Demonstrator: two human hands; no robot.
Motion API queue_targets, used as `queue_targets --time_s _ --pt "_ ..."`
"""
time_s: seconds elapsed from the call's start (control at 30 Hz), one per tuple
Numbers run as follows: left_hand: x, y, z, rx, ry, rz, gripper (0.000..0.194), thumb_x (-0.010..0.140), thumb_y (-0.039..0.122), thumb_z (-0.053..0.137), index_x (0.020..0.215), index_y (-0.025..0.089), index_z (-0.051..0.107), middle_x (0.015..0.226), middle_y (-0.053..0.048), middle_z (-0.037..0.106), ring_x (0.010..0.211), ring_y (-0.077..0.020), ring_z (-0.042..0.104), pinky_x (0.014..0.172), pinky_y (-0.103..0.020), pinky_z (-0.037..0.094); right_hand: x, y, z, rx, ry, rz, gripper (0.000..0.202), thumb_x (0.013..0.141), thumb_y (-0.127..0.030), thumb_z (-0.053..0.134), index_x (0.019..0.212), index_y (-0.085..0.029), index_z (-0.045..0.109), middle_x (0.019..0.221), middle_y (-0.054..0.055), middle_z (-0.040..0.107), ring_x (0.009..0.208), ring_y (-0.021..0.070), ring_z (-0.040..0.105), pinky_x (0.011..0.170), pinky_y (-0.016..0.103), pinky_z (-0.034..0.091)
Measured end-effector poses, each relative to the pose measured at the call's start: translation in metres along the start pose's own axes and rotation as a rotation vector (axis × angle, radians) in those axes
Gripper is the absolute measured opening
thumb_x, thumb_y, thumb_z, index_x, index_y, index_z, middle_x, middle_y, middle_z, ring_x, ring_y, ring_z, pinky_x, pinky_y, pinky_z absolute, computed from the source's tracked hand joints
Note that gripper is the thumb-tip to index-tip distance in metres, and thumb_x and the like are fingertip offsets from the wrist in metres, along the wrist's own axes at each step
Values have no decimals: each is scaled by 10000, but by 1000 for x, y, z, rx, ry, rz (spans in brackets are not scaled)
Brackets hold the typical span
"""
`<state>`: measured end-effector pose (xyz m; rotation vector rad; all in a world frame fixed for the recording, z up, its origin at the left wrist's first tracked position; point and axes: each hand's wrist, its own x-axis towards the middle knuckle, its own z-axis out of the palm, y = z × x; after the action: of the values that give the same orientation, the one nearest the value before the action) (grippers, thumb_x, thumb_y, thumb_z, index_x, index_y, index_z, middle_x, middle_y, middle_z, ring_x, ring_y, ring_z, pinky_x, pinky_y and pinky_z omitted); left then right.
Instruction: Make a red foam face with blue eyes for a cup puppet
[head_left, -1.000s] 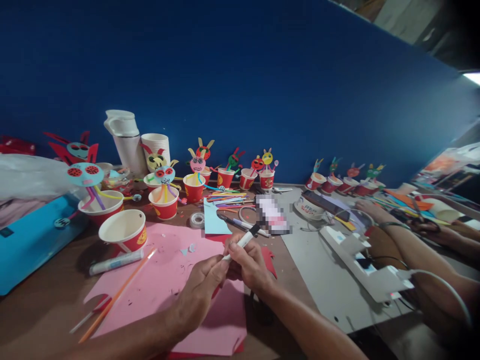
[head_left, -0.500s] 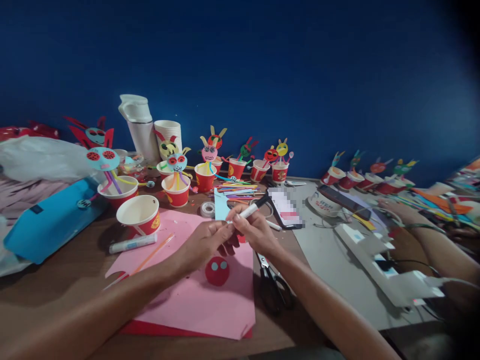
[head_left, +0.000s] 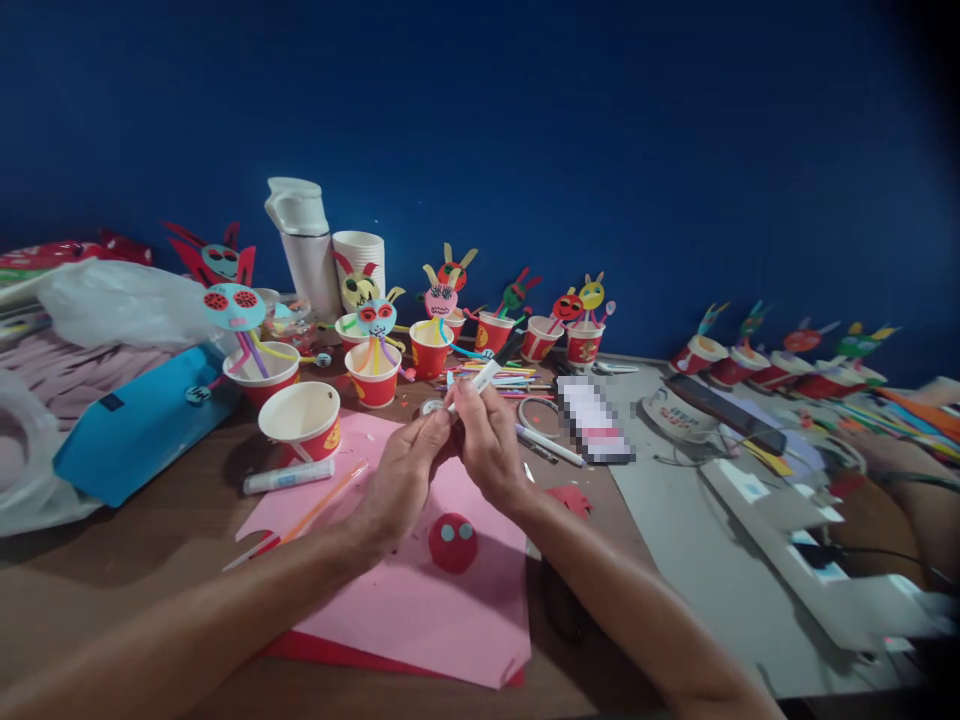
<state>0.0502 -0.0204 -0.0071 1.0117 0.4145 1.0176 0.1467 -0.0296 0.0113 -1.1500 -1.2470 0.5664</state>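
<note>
Both hands meet above the pink paper (head_left: 480,620). A white marker (head_left: 480,380) slants up out of my right hand (head_left: 487,440), whose fingers are closed round it. My left hand (head_left: 412,460) is closed at the marker's lower end, its thumb against it; what lies between its fingers is hidden. Below them, a red paper circle (head_left: 453,555) with two pale blue dots lies on the pink paper. A white-capped glue tube (head_left: 289,476) and an orange pen (head_left: 324,502) lie to the left, near an open paper cup (head_left: 298,425).
Red cups with paper-faced figures (head_left: 373,375) line the back, beside a white jug (head_left: 300,240). To the right are a phone (head_left: 595,420), a power strip (head_left: 795,560) and another person's arm (head_left: 922,510). A blue bag (head_left: 142,430) sits left.
The view has turned slightly, so things sit further right. The marker stands more steeply and its black end is no longer visible. Both hands are still together, now hiding more of the marker.
</note>
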Motion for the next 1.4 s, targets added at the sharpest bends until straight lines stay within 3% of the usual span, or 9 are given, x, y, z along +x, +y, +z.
queue_targets --time_s 0.27,0.43,0.83,0.97,1.07,1.23,1.4 --pt "0 -1 4 -46 89 -21 214 790 363 605 774 151 629 713 2 588 692 -129 526 669 -251 423 1 -4 1 102 10 90 311 890 -363 411 641 -186 470 570 -45 405 525 89 379 511 217 336" --pt "4 -1 9 -99 164 -53 246 772 331 627 616 157 549 559 49 436 557 -86 405 562 -214 374 6 0 3 186 54 140 320 863 -374 454 604 -187 453 522 -51 402 482 82 382 455 210 324" --pt "1 9 14 -209 272 -110 241 713 270 662 556 155 520 539 54 416 554 -76 386 596 -194 406 6 1 8 347 31 241 333 844 -417 484 598 -198 438 445 -80 350 364 59 307 364 197 281" --pt "2 8 14 -248 235 -141 192 714 266 664 602 156 554 558 53 440 567 -76 413 635 -199 424 7 1 5 334 26 212 338 837 -419 506 593 -194 444 439 -81 355 368 58 322 365 191 286" --pt "3 6 10 -223 142 -139 236 748 292 632 578 158 540 574 38 467 589 -90 452 667 -228 441 8 3 2 303 -32 259 331 829 -447 507 619 -198 447 433 -75 399 364 70 367 361 191 300" --pt "11 7 -4 45 -25 -172 313 807 429 527 688 151 612 647 -12 577 640 -150 551 612 -276 470 11 0 -11 205 -193 278 409 854 -512 432 595 -196 446 401 -64 413 327 83 381 330 197 267" --pt "22 15 -17 216 32 -219 456 828 502 428 619 137 605 582 -38 593 527 -143 545 501 -253 429 16 -5 -22 154 -296 181 463 875 -519 403 559 -184 442 488 -46 410 430 80 385 428 207 318"
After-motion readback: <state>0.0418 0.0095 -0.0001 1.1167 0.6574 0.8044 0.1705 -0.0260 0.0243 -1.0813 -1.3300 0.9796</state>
